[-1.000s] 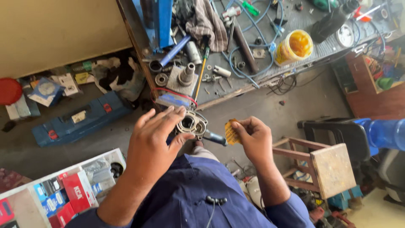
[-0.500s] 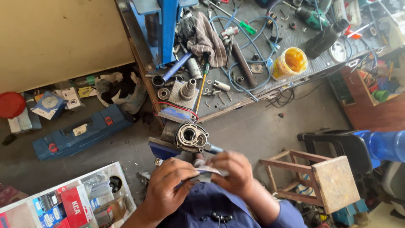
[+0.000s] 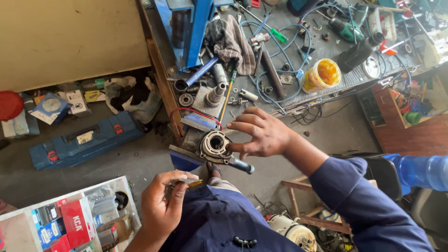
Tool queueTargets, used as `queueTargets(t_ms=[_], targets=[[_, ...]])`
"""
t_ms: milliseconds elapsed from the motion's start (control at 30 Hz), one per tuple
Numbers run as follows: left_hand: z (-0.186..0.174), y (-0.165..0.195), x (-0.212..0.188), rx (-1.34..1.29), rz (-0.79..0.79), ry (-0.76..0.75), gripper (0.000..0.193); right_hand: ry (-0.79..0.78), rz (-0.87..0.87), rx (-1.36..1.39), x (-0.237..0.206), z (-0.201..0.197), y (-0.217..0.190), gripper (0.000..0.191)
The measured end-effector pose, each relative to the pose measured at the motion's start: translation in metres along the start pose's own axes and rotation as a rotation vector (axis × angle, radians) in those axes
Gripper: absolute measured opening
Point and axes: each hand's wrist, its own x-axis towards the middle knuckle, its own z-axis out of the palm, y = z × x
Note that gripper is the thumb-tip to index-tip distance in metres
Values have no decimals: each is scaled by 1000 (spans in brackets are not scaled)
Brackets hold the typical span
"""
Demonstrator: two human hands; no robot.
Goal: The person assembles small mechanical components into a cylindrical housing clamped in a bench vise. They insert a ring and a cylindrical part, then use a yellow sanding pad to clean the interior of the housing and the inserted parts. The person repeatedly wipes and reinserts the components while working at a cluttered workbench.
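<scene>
My right hand [image 3: 261, 135] rested open-fingered on the round metal housing [image 3: 215, 145] clamped in the blue vise [image 3: 184, 158]; my left hand [image 3: 163, 205] pinched a small folded strip [image 3: 189, 181] — the housing looked heavy, rigid, best gripped by its rim.

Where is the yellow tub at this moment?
In the head view the yellow tub stands upper right on the grey workbench, among blue cables, beyond the right hand.

Round grey metal motor housing [image 3: 215, 145], open end up, clamped in my blue vise [image 3: 184, 160]; small yellow-edged strip [image 3: 188, 181] just below.
</scene>
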Motion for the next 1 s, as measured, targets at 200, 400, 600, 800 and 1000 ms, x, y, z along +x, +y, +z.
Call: queueTargets(t_ms=[200,400,600,800,1000], targets=[[-7,0,-6,86,-11,46,13,50,196,57,-5,11,-28,48],[-13,-3,-8,79,-96,140,14,171,681,132,4,35,-104,55],[-8,-7,1,-64,-155,130,12,235,1043,165,42,40,-151,53],[-1,-10,13,-94,-300,130,16,457,1257,658,53,30,-166,47],[10,-1,24,-171,-260,-2,23,1011,1142,1494,41,18,-177,67]])
